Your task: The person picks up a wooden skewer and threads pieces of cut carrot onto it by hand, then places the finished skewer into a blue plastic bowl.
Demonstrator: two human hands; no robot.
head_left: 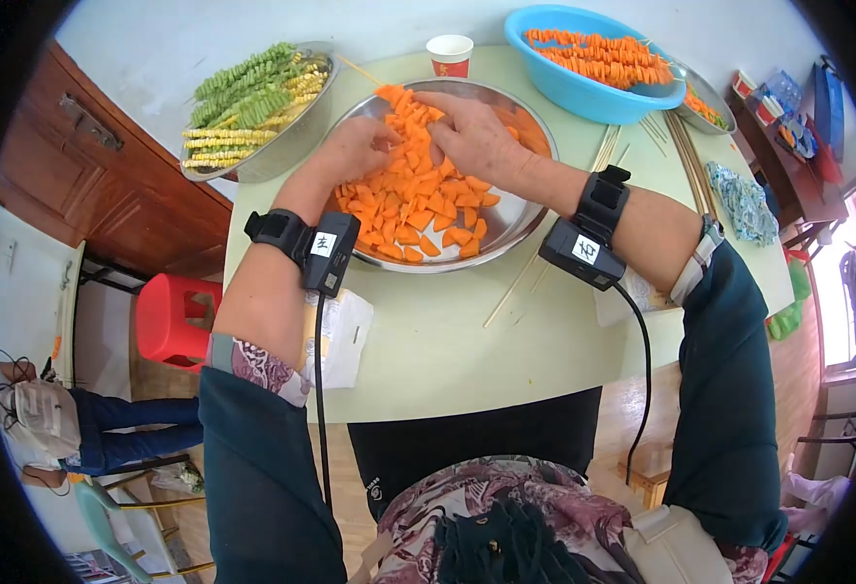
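Observation:
A wide steel basin [522, 237] holds a heap of cut orange carrot pieces [418, 200]. Over its back left part, a thin wooden skewer [358, 72] slants with carrot slices [403, 105] threaded on it. My right hand [474, 136] curls round the threaded slices from the right, index finger on top and thumb lower down. My left hand [358, 151] is at the left side of the slices, its fingers bent together; what lies between the fingertips is hidden.
A steel bowl [296, 156] of green and yellow skewers stands back left. A paper cup [450, 56] is behind the basin. Back right are a blue basin [564, 86] of carrot skewers, another bowl [715, 107], bare sticks [692, 165] and a patterned cloth [742, 202]. A person stands far left.

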